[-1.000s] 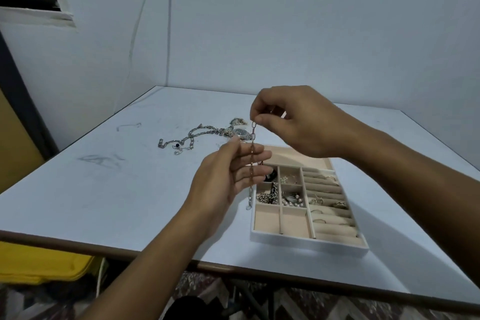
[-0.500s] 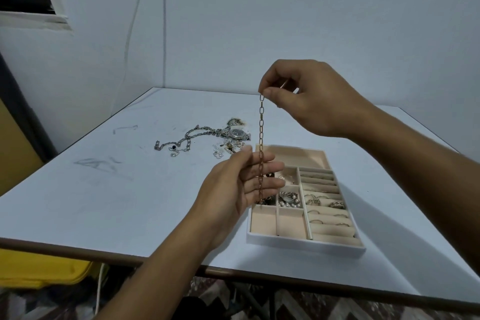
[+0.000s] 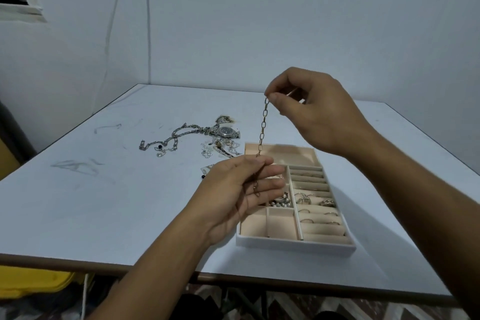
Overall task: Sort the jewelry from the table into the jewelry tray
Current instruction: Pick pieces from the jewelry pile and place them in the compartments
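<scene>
The right hand (image 3: 319, 112), raised over the far end of the jewelry tray (image 3: 293, 244), pinches the top link of a gold chain (image 3: 262, 125) between thumb and forefinger, so it hangs straight and untangled. The left hand (image 3: 233, 195), lower and at the tray's left side, is spread with fingers almost straight, the chain's lower end lying across them, seemingly to steady it. The bare long compartment (image 3: 285, 154) at the tray's far end looks its likely home. A silver chain (image 3: 179, 135) and watch (image 3: 226, 132) wait on the table (image 3: 104, 202), far left of the tray
</scene>
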Demonstrator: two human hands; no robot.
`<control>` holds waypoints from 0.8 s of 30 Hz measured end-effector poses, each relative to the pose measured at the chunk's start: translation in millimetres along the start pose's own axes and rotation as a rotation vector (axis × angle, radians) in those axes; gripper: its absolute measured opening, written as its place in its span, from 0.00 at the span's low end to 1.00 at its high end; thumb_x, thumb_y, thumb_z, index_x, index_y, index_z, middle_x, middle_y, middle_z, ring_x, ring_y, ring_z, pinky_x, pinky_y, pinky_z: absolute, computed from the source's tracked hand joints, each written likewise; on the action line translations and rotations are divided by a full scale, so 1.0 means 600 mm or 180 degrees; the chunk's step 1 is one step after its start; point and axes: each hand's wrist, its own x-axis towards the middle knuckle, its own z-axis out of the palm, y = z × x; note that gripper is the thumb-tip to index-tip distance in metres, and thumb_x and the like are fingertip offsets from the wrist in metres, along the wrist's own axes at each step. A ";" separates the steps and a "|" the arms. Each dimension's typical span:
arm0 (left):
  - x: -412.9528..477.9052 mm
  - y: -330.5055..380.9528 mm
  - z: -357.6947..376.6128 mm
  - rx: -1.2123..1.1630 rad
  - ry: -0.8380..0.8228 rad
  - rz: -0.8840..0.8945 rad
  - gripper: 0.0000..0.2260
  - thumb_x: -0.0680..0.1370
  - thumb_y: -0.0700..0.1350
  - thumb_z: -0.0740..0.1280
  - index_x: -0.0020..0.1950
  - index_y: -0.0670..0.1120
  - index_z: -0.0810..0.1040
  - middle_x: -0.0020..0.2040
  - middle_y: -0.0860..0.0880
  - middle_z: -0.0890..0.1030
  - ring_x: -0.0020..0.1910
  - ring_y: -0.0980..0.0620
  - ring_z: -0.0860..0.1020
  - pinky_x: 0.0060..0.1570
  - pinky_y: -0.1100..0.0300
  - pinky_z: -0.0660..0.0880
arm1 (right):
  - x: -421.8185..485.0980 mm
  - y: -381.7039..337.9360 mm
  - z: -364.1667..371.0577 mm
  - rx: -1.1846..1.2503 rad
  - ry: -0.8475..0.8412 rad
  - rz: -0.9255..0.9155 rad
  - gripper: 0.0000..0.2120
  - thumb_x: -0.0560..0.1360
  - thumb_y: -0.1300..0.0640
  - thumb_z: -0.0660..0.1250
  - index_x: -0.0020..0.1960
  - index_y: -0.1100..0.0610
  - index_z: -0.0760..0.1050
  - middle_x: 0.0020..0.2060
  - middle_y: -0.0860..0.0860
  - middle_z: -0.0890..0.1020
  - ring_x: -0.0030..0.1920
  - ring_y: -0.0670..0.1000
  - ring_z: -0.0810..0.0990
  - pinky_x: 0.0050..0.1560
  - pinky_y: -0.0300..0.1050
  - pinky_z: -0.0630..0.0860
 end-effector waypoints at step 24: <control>0.060 0.012 0.003 -0.1125 0.0338 -0.0019 0.06 0.80 0.41 0.59 0.51 0.42 0.76 0.48 0.42 0.84 0.45 0.44 0.84 0.52 0.48 0.79 | -0.128 0.052 0.057 0.1035 -0.0173 0.0568 0.05 0.71 0.65 0.72 0.43 0.56 0.80 0.36 0.48 0.81 0.33 0.50 0.76 0.34 0.39 0.75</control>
